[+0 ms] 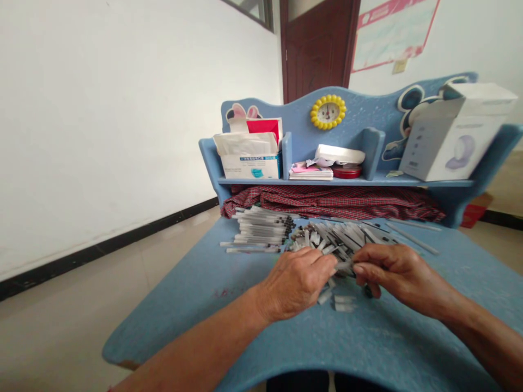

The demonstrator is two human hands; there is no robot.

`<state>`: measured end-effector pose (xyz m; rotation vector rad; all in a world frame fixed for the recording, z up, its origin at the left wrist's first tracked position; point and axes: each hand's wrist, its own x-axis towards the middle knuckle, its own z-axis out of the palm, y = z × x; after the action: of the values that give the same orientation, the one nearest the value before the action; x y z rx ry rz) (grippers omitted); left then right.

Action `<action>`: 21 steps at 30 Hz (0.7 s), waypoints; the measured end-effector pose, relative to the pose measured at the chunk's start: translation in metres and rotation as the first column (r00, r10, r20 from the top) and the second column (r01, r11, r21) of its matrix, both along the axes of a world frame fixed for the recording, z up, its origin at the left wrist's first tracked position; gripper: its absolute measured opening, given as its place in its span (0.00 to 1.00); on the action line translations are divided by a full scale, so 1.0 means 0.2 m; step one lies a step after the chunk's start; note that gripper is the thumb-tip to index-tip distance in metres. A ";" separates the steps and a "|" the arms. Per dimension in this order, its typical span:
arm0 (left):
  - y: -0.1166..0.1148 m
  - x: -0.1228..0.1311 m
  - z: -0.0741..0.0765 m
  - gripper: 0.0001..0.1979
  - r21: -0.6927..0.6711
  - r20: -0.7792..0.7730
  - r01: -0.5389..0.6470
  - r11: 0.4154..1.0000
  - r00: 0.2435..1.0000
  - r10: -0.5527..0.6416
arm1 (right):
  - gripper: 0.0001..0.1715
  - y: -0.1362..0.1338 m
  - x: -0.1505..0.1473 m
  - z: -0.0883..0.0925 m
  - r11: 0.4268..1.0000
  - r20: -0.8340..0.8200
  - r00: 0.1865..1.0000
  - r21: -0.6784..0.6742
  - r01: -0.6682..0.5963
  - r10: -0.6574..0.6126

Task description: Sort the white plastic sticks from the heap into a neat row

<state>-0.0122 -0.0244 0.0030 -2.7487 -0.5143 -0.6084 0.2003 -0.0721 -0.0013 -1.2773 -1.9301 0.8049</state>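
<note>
Left of the yellow-rimmed clock [328, 112]: face-mask box [249, 166], red packet [264, 127] in or behind it (cannot tell). Below the clock, left hand [300, 282] and right hand [402, 276], fingertips pinched together, grip a pen part [345, 267] between them: translucent, greyish, blurred.

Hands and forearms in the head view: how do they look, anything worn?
The left hand and right hand are ungloved, no ring or watch visible. No sleeve shows on the left forearm or right forearm; a red speck at the left one's lower end is too small to identify.
</note>
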 end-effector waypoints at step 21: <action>0.00 -0.01 -0.03 0.11 -0.004 0.061 -0.010 1.000 0.998 0.011 | 0.17 0.01 -0.01 0.01 0.998 0.149 0.987 0.044 0.049 -0.055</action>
<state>-0.0135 -0.0239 -0.0029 -2.7361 -0.5438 -0.6918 0.1986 -0.0703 0.0002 -1.3928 -2.0109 0.6561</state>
